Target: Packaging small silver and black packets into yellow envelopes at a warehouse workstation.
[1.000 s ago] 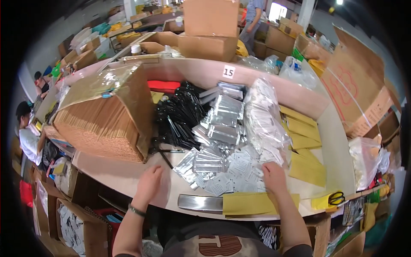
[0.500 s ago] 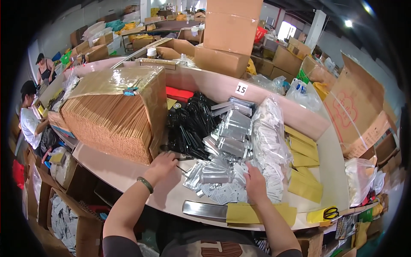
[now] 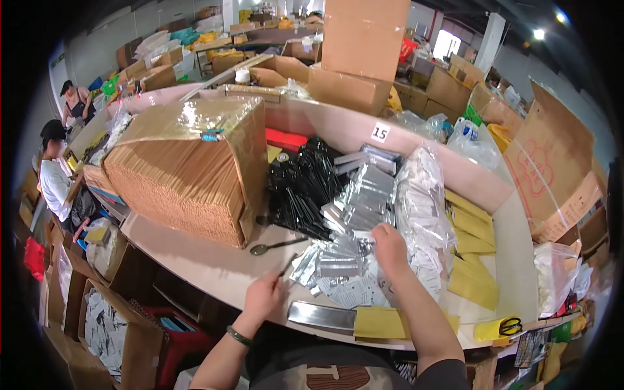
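Observation:
My left hand [image 3: 263, 298], a bracelet on its wrist, is closed around a thin black handle [image 3: 288, 265] near the table's front edge; the handle's kind is hard to make out. Just beyond lies a loose black spoon [image 3: 259, 249], its bowl toward the left. My right hand [image 3: 390, 250] is closed over the heap of flat silver packets [image 3: 339, 265]; what its fingertips hold is hidden. Behind the spoon spreads a pile of black plastic utensils [image 3: 302, 185]. Small white printed slips [image 3: 354, 292] lie in front of the silver packets.
A large carton of stacked brown padded envelopes [image 3: 175, 188] stands at left. Clear bags of white packets [image 3: 419, 195] and yellow envelopes [image 3: 473, 279] lie at right. Along the front edge are a metal strip [image 3: 322, 316], yellow envelopes [image 3: 380, 323] and scissors [image 3: 510, 326]. Two people work at far left.
My left hand has moved toward me from beside the carton, now with the black handle in it. A spoon shows where it was. My right hand has shifted slightly farther over the silver packets.

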Action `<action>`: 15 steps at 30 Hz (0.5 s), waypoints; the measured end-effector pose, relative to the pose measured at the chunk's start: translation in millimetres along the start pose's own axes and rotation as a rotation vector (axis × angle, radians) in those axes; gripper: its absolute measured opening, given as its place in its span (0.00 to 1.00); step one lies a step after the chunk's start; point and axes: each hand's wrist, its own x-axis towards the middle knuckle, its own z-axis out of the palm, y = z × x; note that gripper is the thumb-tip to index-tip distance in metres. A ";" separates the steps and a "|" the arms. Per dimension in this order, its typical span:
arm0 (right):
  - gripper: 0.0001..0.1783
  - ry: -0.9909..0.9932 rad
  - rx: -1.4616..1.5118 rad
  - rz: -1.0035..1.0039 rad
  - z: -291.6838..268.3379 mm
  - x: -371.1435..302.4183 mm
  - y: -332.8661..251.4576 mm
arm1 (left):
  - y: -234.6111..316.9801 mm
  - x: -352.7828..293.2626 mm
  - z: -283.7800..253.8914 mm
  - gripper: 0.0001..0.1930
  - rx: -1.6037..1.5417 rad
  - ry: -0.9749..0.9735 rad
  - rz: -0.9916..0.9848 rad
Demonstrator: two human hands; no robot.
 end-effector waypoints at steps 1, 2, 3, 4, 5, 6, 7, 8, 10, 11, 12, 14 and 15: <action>0.05 0.073 0.050 -0.078 -2.3 0.8 -2.1 | -4.7 -3.5 -4.2 0.12 -0.020 -0.016 -0.035; 0.05 0.155 0.093 -0.154 -5.2 1.8 -3.6 | -4.6 -5.3 -3.7 0.12 -0.021 -0.027 -0.037; 0.07 0.239 -0.011 -0.281 5.5 2.5 2.1 | -4.3 -5.9 -1.3 0.12 -0.099 -0.023 -0.066; 0.07 0.246 -0.020 -0.269 15.7 2.5 10.1 | -2.8 -1.2 1.0 0.11 -0.178 -0.017 -0.086; 0.07 0.222 0.021 -0.180 24.5 2.3 18.5 | -0.4 -1.4 6.0 0.11 -0.180 -0.027 -0.072; 0.06 0.199 0.069 -0.097 32.0 5.1 22.9 | -1.4 -3.1 13.2 0.10 -0.243 -0.034 -0.060; 0.05 0.038 0.023 -0.065 23.5 6.0 13.7 | -2.0 -7.4 15.8 0.09 -0.303 -0.032 -0.064; 0.05 0.035 0.029 -0.070 16.7 9.6 3.8 | -5.4 -7.4 14.5 0.09 -0.300 -0.028 -0.070; 0.05 0.113 0.075 -0.060 2.7 1.3 -13.4 | -7.5 -18.4 10.0 0.08 -0.306 0.081 -0.041; 0.05 0.095 0.082 -0.051 -3.5 -4.3 -24.0 | -7.6 -23.5 4.5 0.07 -0.266 0.095 -0.063; 0.04 0.124 0.155 -0.045 -12.1 -7.7 -34.2 | -7.2 -26.8 3.2 0.07 -0.262 0.088 -0.075; 0.04 0.144 0.236 -0.034 5.0 -8.8 -24.7 | -7.7 -36.7 0.6 0.07 -0.336 0.131 -0.099; 0.04 0.266 0.109 -0.063 23.9 -5.7 9.0 | 1.5 -33.8 7.8 0.07 -0.329 0.138 -0.052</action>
